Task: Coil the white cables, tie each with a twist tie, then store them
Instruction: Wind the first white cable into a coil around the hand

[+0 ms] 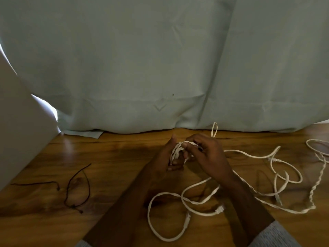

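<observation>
My left hand (164,160) grips a small coil of white cable (175,152), with several turns wrapped across its fingers. My right hand (207,154) pinches the same cable just above the coil, fingers closed on a strand. A loop of that cable (214,129) sticks up behind my right hand. Loose white cables (195,202) lie tangled on the wooden floor (110,157) below and to the right of my hands, several with connector ends. Thin black twist ties (78,186) lie on the floor at the left.
A pale green curtain (160,68) hangs across the back and meets the floor. A white panel (19,131) slants in at the left edge. Another white cable loop (318,147) lies at the far right edge.
</observation>
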Demonstrator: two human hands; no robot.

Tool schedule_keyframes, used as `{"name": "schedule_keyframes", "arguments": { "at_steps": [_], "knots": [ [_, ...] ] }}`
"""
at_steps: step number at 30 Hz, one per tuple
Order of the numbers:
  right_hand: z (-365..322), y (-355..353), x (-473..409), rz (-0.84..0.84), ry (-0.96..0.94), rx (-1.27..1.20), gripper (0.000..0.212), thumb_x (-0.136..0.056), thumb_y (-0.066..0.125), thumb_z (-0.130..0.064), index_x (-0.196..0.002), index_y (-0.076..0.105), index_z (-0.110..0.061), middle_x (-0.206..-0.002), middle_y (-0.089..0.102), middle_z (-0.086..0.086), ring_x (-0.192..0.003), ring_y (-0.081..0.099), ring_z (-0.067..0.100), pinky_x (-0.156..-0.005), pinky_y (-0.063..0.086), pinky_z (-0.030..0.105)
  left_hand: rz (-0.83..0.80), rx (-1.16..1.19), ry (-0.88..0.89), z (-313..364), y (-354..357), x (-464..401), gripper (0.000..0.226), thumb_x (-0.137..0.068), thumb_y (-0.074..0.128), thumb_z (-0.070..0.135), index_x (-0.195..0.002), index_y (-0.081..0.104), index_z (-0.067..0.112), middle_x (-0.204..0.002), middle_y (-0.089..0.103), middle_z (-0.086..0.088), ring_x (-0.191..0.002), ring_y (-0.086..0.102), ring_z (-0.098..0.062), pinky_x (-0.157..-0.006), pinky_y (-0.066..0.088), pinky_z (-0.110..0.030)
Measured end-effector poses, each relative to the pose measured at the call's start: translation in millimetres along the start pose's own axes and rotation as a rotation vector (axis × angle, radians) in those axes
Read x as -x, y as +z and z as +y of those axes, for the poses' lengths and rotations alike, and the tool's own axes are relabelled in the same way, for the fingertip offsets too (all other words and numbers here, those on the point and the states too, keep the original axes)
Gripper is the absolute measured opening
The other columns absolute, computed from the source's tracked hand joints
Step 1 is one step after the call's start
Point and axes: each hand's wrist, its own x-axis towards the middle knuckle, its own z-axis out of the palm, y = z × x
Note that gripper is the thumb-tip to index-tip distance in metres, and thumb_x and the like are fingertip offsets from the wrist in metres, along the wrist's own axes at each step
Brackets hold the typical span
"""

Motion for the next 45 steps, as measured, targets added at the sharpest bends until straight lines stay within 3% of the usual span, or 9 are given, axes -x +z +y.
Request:
{"name": "schedule_keyframes", "arguments": {
  "at_steps": [6, 9, 13, 17, 24, 28, 34, 38, 45],
  "knots": [
    [1.0, 3.3, 1.2, -0.092, 0.066, -0.117, 0.010, -0.098, 0.063, -0.015, -0.103, 0.072, -0.016, -0.099, 0.073, -0.011, -0.096, 0.069, 0.007, -0.082, 0.053, 0.025, -0.066, 0.006, -0.111, 4.5, -3.4, 6.8, 0.060, -0.095, 0.031, 0.058, -0.069, 0.059, 0.012, -0.043, 0.031, 0.005, -0.032, 0.023, -0.007, -0.044, 0.036, -0.023],
    [-2.4, 11.1, 3.8, -0.126, 0.092, -0.081, 0.018, -0.104, 0.053, -0.024, -0.105, 0.070, -0.020, -0.089, 0.073, -0.010, -0.085, 0.069, 0.004, -0.075, 0.053, 0.026, -0.047, 0.014, -0.106, 7.3, -5.3, 8.3, 0.061, -0.093, 0.032, 0.063, -0.068, 0.056, 0.012, -0.045, 0.028, 0.003, -0.033, 0.022, -0.008, -0.044, 0.033, -0.023],
    [-7.6, 27.9, 7.5, -0.032, 0.140, 0.294, 0.044, -0.104, 0.030, -0.056, -0.096, 0.060, -0.026, -0.075, 0.065, -0.010, -0.070, 0.062, 0.008, -0.064, 0.052, 0.037, 0.052, 0.018, -0.102, 3.9, 2.3, 7.0, 0.063, -0.091, 0.035, 0.068, -0.063, 0.051, 0.015, -0.045, 0.028, 0.002, -0.036, 0.021, -0.010, -0.047, 0.024, -0.028],
    [-7.8, 28.8, 3.7, 0.060, 0.139, 0.544, 0.056, -0.102, 0.017, -0.058, -0.088, 0.055, -0.020, -0.068, 0.061, -0.001, -0.057, 0.059, 0.022, -0.053, 0.046, 0.035, 0.165, 0.060, -0.077, 2.1, 16.4, 1.9, 0.062, -0.090, 0.039, 0.068, -0.063, 0.048, 0.013, -0.044, 0.030, 0.001, -0.034, 0.024, -0.010, -0.045, 0.024, -0.024],
    [-1.6, 24.0, -2.8, 0.159, 0.196, 0.417, 0.069, -0.101, 0.016, -0.057, -0.088, 0.066, -0.011, -0.067, 0.067, 0.008, -0.058, 0.062, 0.028, -0.054, 0.049, 0.040, 0.115, 0.103, 0.004, 2.3, 19.6, -3.5, 0.055, -0.090, 0.048, 0.062, -0.068, 0.054, 0.012, -0.043, 0.035, 0.002, -0.032, 0.025, -0.009, -0.044, 0.033, -0.024],
    [2.5, 18.7, -3.0, 0.152, 0.144, 0.262, 0.058, -0.103, 0.026, -0.052, -0.085, 0.066, -0.014, -0.064, 0.064, -0.003, -0.057, 0.060, 0.014, -0.055, 0.046, 0.032, 0.174, 0.023, 0.016, 5.8, 25.3, -1.3, 0.050, -0.096, 0.047, 0.055, -0.070, 0.054, 0.013, -0.048, 0.031, 0.002, -0.035, 0.024, -0.008, -0.043, 0.026, -0.023],
    [11.5, 3.4, 0.2, -0.036, 0.101, 0.146, 0.033, -0.103, 0.044, -0.038, -0.096, 0.069, -0.016, -0.084, 0.069, -0.006, -0.074, 0.062, 0.006, -0.065, 0.049, 0.029, 0.193, 0.522, 0.039, 16.1, -2.2, -5.8, 0.052, -0.100, 0.039, 0.051, -0.063, 0.045, 0.015, -0.036, 0.029, 0.007, -0.024, 0.022, -0.003, -0.031, 0.023, -0.013],
    [11.7, 7.6, 3.2, -0.223, 0.166, 0.225, 0.019, -0.104, 0.047, -0.033, -0.110, 0.065, -0.028, -0.083, 0.065, -0.014, -0.073, 0.058, -0.002, -0.063, 0.043, 0.020, 0.195, 0.576, 0.046, 22.1, -19.0, -2.5, 0.053, -0.101, 0.038, 0.053, -0.069, 0.047, 0.011, -0.036, 0.029, 0.006, -0.024, 0.024, -0.004, -0.031, 0.031, -0.015],
    [-1.3, 10.3, 8.8, -0.393, 0.145, 0.440, 0.039, -0.104, 0.041, -0.039, -0.143, 0.041, -0.037, -0.101, 0.068, 0.001, -0.090, 0.065, 0.022, -0.067, 0.045, 0.030, 0.210, 0.649, 0.156, 26.9, -17.4, -6.3, 0.044, -0.095, 0.045, 0.045, -0.086, 0.054, 0.003, -0.044, 0.033, 0.007, -0.031, 0.029, -0.005, -0.048, 0.046, -0.019]
  ]
}}
